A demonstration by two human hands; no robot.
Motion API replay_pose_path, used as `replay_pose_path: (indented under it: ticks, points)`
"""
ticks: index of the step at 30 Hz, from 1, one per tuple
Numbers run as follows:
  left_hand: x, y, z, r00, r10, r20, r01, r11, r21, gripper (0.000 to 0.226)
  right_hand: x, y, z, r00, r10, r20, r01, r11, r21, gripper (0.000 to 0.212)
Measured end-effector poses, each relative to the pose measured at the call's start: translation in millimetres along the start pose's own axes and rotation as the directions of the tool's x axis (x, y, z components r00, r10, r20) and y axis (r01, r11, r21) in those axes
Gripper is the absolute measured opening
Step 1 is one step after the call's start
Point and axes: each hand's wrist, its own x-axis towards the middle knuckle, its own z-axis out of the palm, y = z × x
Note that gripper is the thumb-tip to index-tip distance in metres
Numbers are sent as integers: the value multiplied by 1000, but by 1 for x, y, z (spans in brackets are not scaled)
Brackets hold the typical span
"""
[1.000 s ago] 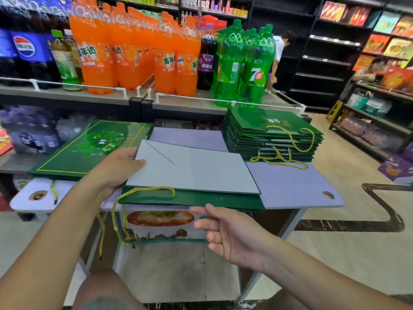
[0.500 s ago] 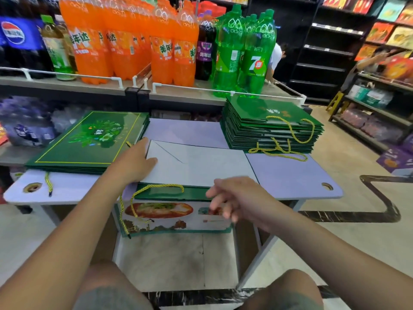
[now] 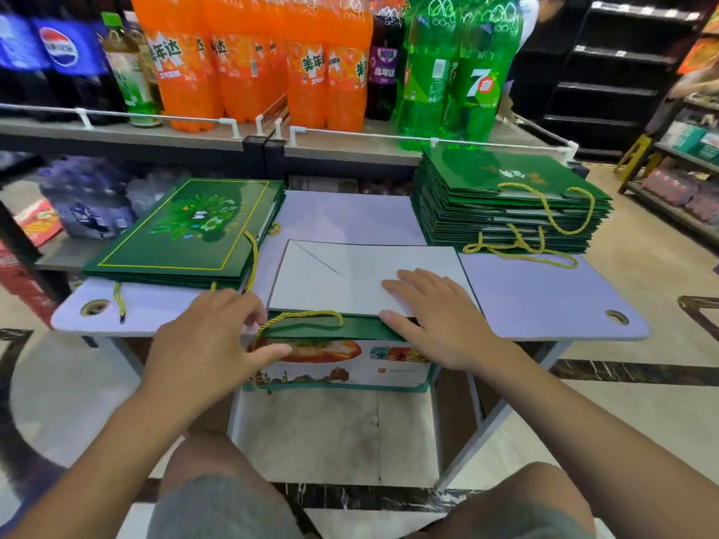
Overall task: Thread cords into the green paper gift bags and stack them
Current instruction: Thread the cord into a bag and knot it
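On the table (image 3: 544,301), at its left end, the left stack (image 3: 183,235) of green bags lies flat, cords trailing off its near edge. Just beside it, the left hand (image 3: 206,344) sits at the near left corner of the bag (image 3: 350,282) being worked on. Its fingers bend toward the start of the cord (image 3: 301,315), and its thumb stretches over the printed panel (image 3: 342,365) below the table edge. The bag lies flat in the middle, pale side up, with one cord loop lying on its green near band. The right hand (image 3: 439,320) rests flat on the bag's right part, fingers straight and spread, pressing down. Farther right and back stands the taller right stack (image 3: 509,200).

The step looks like seating the cord in this bag. It should go best with the right palm pinning the bag against sliding while the left draws the cord through gently, so the paper does not tear, and leaves the loop even.

The left fingertips are turned away, so I cannot tell whether they pinch the cord or only touch it. The cord holes cannot be made out. It is unclear whether the printed panel is part of the bag or a box under the table. The right hand covers the band's right end, so I cannot tell whether a second cord lies there.
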Motion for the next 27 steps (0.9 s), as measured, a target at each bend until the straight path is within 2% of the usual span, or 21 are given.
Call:
replay_pose_path:
  ticks: [2, 4, 5, 7, 9, 11, 12, 14, 16, 18, 20, 21, 22, 24, 26, 27]
  points:
    - [0, -9, 4, 997, 74, 1, -74, 997, -2, 36, 0, 0, 1, 1000, -2, 1, 2, 1000, -9, 68]
    - [1, -15, 1, 997, 72, 19, -72, 997, -18, 28, 0, -1, 0, 1000, -2, 10, 2, 1000, -6, 70]
    - [1, -16, -4, 997, 56, 45, -53, 997, -60, 25, 0, -1, 0, 1000, -2, 17, 2, 1000, -4, 73]
    - [5, -15, -18, 984, 35, 173, 15, 960, -278, 14, 0, 0, 1, 1000, -3, 12, 3, 1000, 4, 80]
    - [13, -3, -38, 935, 88, 344, 135, 809, -571, 9, 0, 1, 2, 1000, -7, 0, 7, 1000, 15, 82]
    - [22, 14, -56, 896, 142, 422, 264, 592, -761, 26, 0, 1, 2, 1000, -12, 1, 12, 1000, 22, 83]
    - [28, 23, -60, 885, 172, 432, 305, 486, -819, 31, 0, 1, 2, 1000, -11, 4, 11, 1000, 26, 83]
    - [39, 42, -63, 877, 221, 427, 351, 310, -883, 24, 2, 2, 1, 1000, -7, 9, 7, 998, 56, 82]
    - [55, 61, -57, 878, 265, 399, 339, 242, -909, 25, 2, 3, -2, 1000, 9, 3, -10, 983, 184, 75]
    - [73, 78, -44, 899, 276, 340, 238, 345, -908, 33, 0, 6, -7, 999, 38, -30, -20, 884, 466, 65]
    - [91, 90, -25, 925, 281, 258, 75, 530, -845, 38, -2, 8, -16, 997, 83, 12, -63, 650, 758, 69]
    - [98, 93, -13, 933, 291, 211, -13, 615, -789, 37, -3, 9, -21, 994, 90, 60, -100, 569, 816, 70]
    - [104, 96, -1, 935, 305, 179, -83, 683, -726, 34, -4, 8, -26, 993, 74, 87, -114, 551, 827, 66]
    - [106, 101, 18, 929, 327, 173, -160, 776, -610, 31, -1, 10, -26, 998, 19, 54, -54, 643, 764, 41]
    - [103, 104, 31, 923, 345, 174, -207, 821, -532, 37, 1, 14, -19, 1000, 1, -2, 1, 726, 688, 17]
    - [100, 105, 35, 922, 351, 165, -229, 836, -500, 37, 2, 16, -15, 1000, 12, -22, 6, 721, 693, 14]
